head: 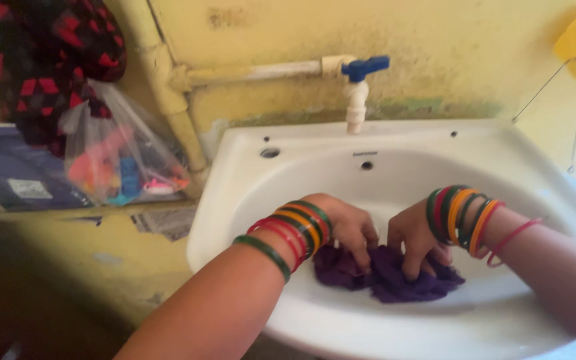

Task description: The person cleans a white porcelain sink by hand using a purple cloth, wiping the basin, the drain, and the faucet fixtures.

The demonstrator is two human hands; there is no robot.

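Head view, looking straight down into a white sink (248,143) on a yellow wall. Both hands in the bowl, pressed down on a bunched purple cloth (385,277): left hand (349,227) over its left part, right hand (418,237) over the middle and right, fingers curled into the folds, knuckles up. Clamped on the fabric on both sides, hands just beside each other with only a narrow gap. Stacks of red, green and orange bangles (465,217) on both wrists. Looks like the scrubbing or kneading stage of a hand wash, though hard to tell if the cloth is wet or soapy, no suds showing. Blue-handled tap (361,80) above, no stream of water visible, so probably shut. Next move, at a guess: needs a firm grip from both sides, either rubbing one half against the other or gathering the bundle up, keeping it clear of the rim. Cloth lying at the bottom of the bowl toward the near edge, long axis roughly left to right, slightly dipping toward the right; too crumpled to say which end is which. Off to the left, a clear plastic bag (111,160) of colourful bits hanging under a dark red-patterned fabric (41,53).
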